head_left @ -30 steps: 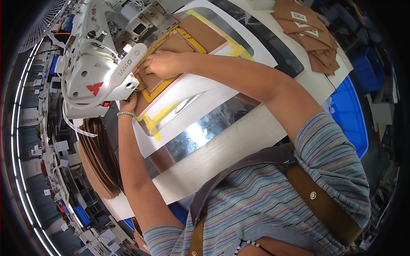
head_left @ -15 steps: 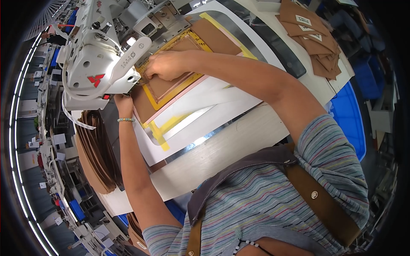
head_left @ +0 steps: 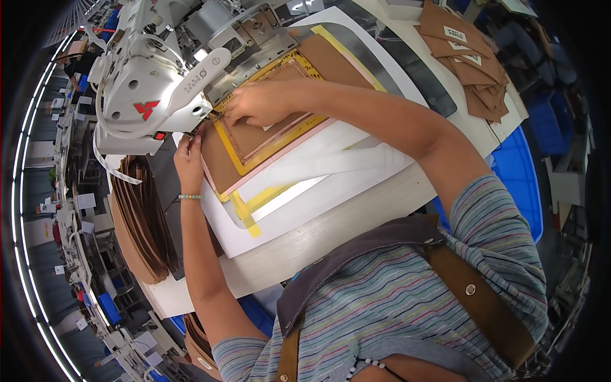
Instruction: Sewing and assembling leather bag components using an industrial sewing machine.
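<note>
We count one sewing machine (head_left: pixel 137 95), one yellow frame (head_left: pixel 273 151), one brown panel (head_left: pixel 213 153); right hand (head_left: pixel 259 104) seemingly pressing, left hand (head_left: pixel 188 159) near panel edge; fingers (head_left: pixel 235 109) part-hidden, can't tell either grip.

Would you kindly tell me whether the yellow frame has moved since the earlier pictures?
Yes: judged against the white sewing machine, the yellow frame has shifted down the picture and slightly right.

Striped sleeves (head_left: pixel 499 223), beaded bracelet (head_left: pixel 190 197)

One left hand (head_left: pixel 188 160), one right hand (head_left: pixel 259 104) — one bracelet (head_left: pixel 189 197), one yellow frame (head_left: pixel 280 147), two brown straps (head_left: pixel 477 304).
</note>
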The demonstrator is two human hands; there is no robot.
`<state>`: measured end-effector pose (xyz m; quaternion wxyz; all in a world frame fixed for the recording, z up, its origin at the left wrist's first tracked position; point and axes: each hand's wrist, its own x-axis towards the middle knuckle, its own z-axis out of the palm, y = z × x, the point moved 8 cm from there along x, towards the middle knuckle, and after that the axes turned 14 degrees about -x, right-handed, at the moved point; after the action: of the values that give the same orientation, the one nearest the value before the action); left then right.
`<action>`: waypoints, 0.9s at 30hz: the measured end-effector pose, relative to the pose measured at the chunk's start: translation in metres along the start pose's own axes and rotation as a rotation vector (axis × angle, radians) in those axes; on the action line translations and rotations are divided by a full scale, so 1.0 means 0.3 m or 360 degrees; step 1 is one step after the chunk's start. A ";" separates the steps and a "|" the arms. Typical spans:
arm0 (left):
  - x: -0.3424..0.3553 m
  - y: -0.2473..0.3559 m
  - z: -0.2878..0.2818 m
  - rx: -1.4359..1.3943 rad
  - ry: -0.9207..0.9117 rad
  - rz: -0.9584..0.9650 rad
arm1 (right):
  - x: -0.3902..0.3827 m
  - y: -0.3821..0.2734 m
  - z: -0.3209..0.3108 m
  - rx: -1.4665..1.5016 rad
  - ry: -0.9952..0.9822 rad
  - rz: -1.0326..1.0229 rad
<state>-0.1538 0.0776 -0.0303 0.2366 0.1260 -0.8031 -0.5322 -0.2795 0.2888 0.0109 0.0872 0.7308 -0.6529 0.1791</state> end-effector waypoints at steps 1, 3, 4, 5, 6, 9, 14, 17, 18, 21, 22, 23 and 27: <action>-0.022 -0.001 -0.023 0.0016 0.0024 0.0033 | 0.000 0.013 0.003 0.0010 -0.0111 0.0077; -0.064 0.058 0.003 0.0214 -0.0043 0.0187 | -0.049 0.044 -0.036 0.0015 -0.0234 0.0177; -0.080 0.128 0.049 0.0412 -0.0119 0.0349 | -0.104 0.094 -0.083 -0.0195 -0.0366 0.0397; -0.091 0.171 0.066 0.0405 -0.0121 0.0352 | -0.161 0.136 -0.114 -0.0408 -0.0494 0.0608; -0.109 0.225 0.098 0.0499 -0.0201 0.0474 | -0.201 0.143 -0.122 -0.0412 -0.0499 0.0608; -0.154 0.278 0.161 0.0585 -0.0312 0.0608 | -0.284 0.155 -0.099 -0.0753 -0.0625 0.0625; -0.160 0.349 0.324 0.0720 -0.0556 0.0730 | -0.338 0.100 -0.107 -0.0962 -0.0228 0.0633; -0.165 0.352 0.359 0.0901 -0.0590 0.0768 | -0.345 0.096 -0.113 -0.0937 -0.0211 0.0619; -0.166 0.341 0.360 0.0966 -0.0611 0.0742 | -0.348 0.093 -0.112 -0.0934 -0.0212 0.0612; -0.164 0.324 0.368 0.1066 -0.0641 0.0738 | -0.345 0.073 -0.127 -0.0913 -0.0137 0.0616; -0.166 0.326 0.374 0.1096 -0.0657 0.0769 | -0.343 0.075 -0.131 -0.0924 -0.0228 0.0658; -0.165 0.325 0.370 0.1107 -0.0646 0.0753 | -0.342 0.080 -0.128 -0.0936 -0.0319 0.0700; -0.161 0.336 0.383 0.1154 -0.0684 0.0791 | -0.346 0.112 -0.117 -0.0898 -0.0380 0.0653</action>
<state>-0.1664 0.2314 0.0130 0.1262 -0.1081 -0.9731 -0.1595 -0.3263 0.3927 0.0006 0.1707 0.5477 -0.8151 -0.0808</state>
